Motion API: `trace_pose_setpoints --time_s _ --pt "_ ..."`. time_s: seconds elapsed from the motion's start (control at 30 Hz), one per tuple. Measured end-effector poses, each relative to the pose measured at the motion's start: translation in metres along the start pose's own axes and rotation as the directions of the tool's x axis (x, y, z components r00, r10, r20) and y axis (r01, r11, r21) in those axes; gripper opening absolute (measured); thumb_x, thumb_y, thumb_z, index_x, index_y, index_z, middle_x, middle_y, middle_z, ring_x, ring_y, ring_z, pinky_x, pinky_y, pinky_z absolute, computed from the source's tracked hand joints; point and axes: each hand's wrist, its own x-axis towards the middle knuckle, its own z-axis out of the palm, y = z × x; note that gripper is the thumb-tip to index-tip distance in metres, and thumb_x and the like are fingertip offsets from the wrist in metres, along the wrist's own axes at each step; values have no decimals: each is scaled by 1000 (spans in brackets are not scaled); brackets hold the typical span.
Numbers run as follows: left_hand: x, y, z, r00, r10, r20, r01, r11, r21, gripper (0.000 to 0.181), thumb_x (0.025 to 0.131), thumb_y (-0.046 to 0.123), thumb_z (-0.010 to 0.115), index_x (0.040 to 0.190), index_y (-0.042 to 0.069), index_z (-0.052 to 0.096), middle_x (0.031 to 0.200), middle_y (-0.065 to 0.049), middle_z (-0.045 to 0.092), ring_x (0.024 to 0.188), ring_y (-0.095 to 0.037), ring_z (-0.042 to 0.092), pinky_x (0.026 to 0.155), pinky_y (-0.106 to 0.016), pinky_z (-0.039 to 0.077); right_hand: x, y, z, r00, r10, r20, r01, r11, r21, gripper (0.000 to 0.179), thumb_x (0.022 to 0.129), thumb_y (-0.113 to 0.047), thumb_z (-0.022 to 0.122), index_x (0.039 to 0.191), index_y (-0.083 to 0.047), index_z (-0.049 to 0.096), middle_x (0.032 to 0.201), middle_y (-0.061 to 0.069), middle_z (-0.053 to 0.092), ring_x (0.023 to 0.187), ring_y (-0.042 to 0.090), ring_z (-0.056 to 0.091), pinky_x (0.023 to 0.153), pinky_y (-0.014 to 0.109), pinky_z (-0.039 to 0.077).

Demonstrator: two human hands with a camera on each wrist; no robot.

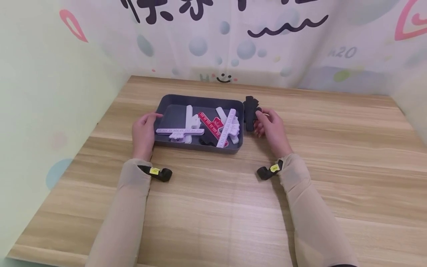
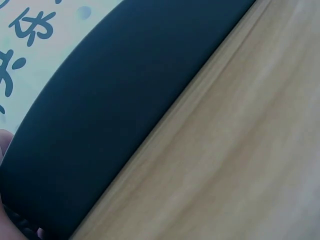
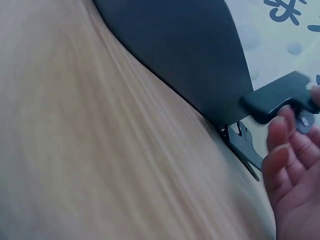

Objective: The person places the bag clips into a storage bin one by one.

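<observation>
A dark grey tray [image 1: 173, 115] sits toward the back of the table. My left hand [image 1: 142, 135] grips its left side, the thumb over the rim. Just outside its right wall, my right hand [image 1: 275, 130] pinches a black clip [image 3: 277, 96] with a long straight bar. Under that clip, another black clip [image 3: 245, 146] rests on the table in the right wrist view. Inside the tray lie a red clip [image 1: 209, 125] with a key pattern, pale purple clips [image 1: 227, 128], white clips [image 1: 188, 115] and a black clip [image 1: 207, 139], partly overlapping.
The wooden table [image 1: 213, 207] stretches in front of the tray and out to both sides. A printed cloth [image 1: 207, 48] with dark lettering hangs behind it. Black wrist cameras [image 1: 163, 174] are strapped at both sleeves.
</observation>
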Motion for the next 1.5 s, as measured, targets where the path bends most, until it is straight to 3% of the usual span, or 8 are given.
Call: trace_pose_setpoints --time_s 0.13,0.27,0.53,0.67,0.87,1.13,1.3,1.5 --pt "-1 -1 -1 1000 5 -2 -5 1000 -3 34 92 38 44 100 15 68 124 3 52 116 -7 42 100 -27 27 -2 -3 1 999 -16 -28 20 991 130 32 87 -32 56 106 -8 47 69 8 55 52 13 51 45 23 44" --pt "-2 -1 -1 1000 10 -2 -10 1000 1 34 91 37 44 100 15 68 125 2 52 116 -7 42 100 -27 27 -4 -6 6 999 -25 -19 28 987 160 32 88 -31 55 112 -12 46 71 12 54 53 17 51 47 25 43" --pt "-3 -1 -1 1000 8 6 -8 1000 -11 34 91 37 45 100 14 67 126 2 51 117 -7 41 100 -27 26 -10 -15 23 999 -31 -5 32 996 87 37 87 -31 56 118 -13 45 77 14 56 57 18 52 48 24 44" --pt "-4 -1 -1 1000 11 2 -11 1000 -14 34 91 37 45 100 13 67 127 0 51 117 -8 41 100 -27 26 -13 -21 33 1000 -8 9 8 1000 -6 43 85 -34 58 120 -12 45 84 13 57 63 18 54 54 24 46" --pt "-4 -1 -1 1000 -1 2 1 1000 -2 34 91 39 45 100 14 67 128 0 49 118 -8 40 101 -27 25 -18 -30 49 999 9 51 1 984 -176 49 81 -44 59 122 -21 46 88 11 59 69 27 54 56 33 47" --pt "-1 -1 -2 1000 4 -3 -4 1000 -3 34 91 38 45 100 14 68 127 1 50 118 -8 41 101 -27 26 -27 -39 67 991 -103 82 119 967 -226 45 81 -45 59 118 -21 51 87 6 58 64 29 52 55 39 48" --pt "0 -3 -2 1000 13 -9 -14 1000 -14 33 91 37 46 99 14 68 125 2 52 116 -8 42 100 -26 27 -29 -37 81 984 -90 152 125 962 -244 51 77 -50 62 117 -21 50 85 5 56 67 24 56 55 42 49" --pt "-1 -4 -1 1000 16 -9 -17 1000 -19 32 91 37 46 98 14 68 123 3 54 115 -8 43 99 -26 28 -24 -34 85 985 -61 160 111 940 -324 53 76 -53 61 115 -19 51 82 4 56 69 17 61 50 35 46"
